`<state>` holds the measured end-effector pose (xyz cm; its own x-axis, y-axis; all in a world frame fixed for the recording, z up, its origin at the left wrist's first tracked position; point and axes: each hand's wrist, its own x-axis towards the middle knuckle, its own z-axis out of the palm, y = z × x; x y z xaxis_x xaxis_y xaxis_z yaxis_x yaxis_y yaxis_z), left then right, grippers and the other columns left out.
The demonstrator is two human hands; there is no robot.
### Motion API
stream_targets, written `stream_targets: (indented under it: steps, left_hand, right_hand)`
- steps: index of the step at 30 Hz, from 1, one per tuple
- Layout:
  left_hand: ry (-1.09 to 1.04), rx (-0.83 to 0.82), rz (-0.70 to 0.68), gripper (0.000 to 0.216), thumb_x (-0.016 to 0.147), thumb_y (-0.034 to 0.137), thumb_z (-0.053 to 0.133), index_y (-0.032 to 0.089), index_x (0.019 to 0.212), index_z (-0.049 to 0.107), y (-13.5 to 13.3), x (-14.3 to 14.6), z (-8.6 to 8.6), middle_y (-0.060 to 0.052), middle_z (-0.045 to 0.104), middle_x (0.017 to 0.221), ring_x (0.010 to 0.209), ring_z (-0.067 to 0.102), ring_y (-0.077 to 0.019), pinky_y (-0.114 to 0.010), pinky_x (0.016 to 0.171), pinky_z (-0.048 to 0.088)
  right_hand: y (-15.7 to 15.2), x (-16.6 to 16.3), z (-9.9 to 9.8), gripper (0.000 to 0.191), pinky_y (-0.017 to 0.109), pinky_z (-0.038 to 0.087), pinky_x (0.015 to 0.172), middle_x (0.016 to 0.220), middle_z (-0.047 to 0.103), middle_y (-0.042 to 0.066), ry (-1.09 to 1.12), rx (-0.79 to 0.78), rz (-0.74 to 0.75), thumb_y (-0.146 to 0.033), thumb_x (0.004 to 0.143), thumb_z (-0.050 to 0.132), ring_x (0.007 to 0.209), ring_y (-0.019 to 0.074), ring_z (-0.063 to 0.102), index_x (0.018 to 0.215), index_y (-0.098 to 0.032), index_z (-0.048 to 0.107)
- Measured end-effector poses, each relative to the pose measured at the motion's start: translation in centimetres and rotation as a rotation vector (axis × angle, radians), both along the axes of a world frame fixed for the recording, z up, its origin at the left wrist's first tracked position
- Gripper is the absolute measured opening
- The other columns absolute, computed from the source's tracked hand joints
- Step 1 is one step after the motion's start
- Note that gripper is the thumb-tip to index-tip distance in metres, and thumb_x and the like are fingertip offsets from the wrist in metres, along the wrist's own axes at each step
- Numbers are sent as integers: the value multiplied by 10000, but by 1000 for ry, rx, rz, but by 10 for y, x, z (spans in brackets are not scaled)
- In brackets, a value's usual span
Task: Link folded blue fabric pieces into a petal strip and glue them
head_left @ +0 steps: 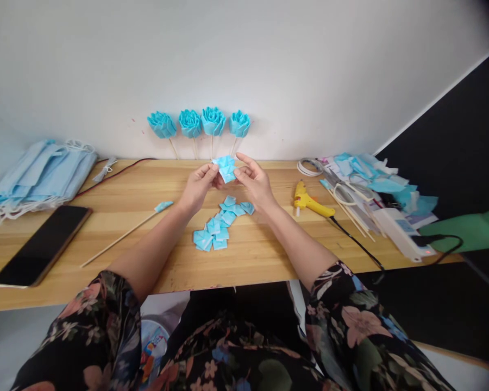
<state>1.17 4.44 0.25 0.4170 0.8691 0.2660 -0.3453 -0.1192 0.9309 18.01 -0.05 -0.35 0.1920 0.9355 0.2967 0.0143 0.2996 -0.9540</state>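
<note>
Between both hands, above the table, I hold folded blue petal pieces (227, 169), which look like several pieces overlapping. My left hand (201, 184) pinches their left edge between thumb and fingers. On the other side, my right hand (255, 182) grips the right edge, its index finger raised. Below the hands, more folded blue pieces (214, 228) lie in a loose, curved pile on the wood. Left of my left forearm rests a thin wooden stick (124, 236) with a small blue wrapped tip (163, 206).
Blue flowers on sticks (189, 124) lean against the wall. At left are a stack of face masks (44, 171) and a phone (43, 244). To the right lie a yellow glue gun (312, 202), scissors (352, 193), blue scraps (375, 174) and a power strip (403, 233).
</note>
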Motion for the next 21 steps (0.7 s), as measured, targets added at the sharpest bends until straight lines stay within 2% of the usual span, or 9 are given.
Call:
stream_targets:
  steps: [3, 9, 13, 17, 19, 21]
  left_hand:
    - [-10, -2, -6, 469, 788, 621, 764, 171, 709, 658, 1, 0, -1, -7, 647, 656, 623, 586, -109, -250, 636, 469]
    - [-1, 7, 18, 383, 731, 480, 851, 171, 667, 634, 2, 0, -1, -2, 674, 636, 612, 594, -103, -248, 660, 468]
    - [-7, 5, 52, 323, 750, 418, 820, 169, 664, 633, 2, 1, -2, -7, 682, 641, 618, 603, -106, -247, 665, 473]
    - [-14, 4, 92, 279, 747, 366, 789, 171, 644, 618, 4, 0, -3, 3, 656, 608, 587, 587, -102, -244, 645, 478]
    - [-29, -6, 116, 267, 732, 344, 779, 176, 629, 599, 6, -1, -3, 12, 639, 587, 555, 571, -99, -240, 615, 477]
    - [-29, -12, 140, 241, 732, 330, 764, 179, 641, 599, 8, -2, -3, 13, 642, 596, 559, 581, -102, -235, 604, 478]
  right_hand:
    - [2, 2, -3, 635, 355, 574, 842, 816, 679, -14, -18, 19, -15, -528, 811, 765, 802, 178, 641, 1359, -251, 603]
    - [0, 1, -3, 609, 378, 563, 857, 805, 659, -10, -62, 26, -20, -522, 841, 724, 814, 190, 644, 1367, -243, 595]
    - [-1, -2, -2, 571, 364, 568, 837, 784, 654, -13, -15, 12, -22, -524, 857, 699, 800, 183, 644, 1343, -238, 609]
    - [1, -1, -3, 518, 321, 574, 781, 853, 708, 6, 71, -15, -15, -574, 909, 630, 808, 168, 665, 1312, -248, 616]
    - [4, 1, -4, 499, 287, 568, 728, 874, 725, 16, 120, -24, -38, -614, 920, 602, 785, 152, 667, 1249, -241, 634]
    - [7, 5, -3, 480, 250, 545, 679, 809, 708, 10, 124, -32, -111, -659, 921, 575, 722, 129, 648, 1089, -217, 663]
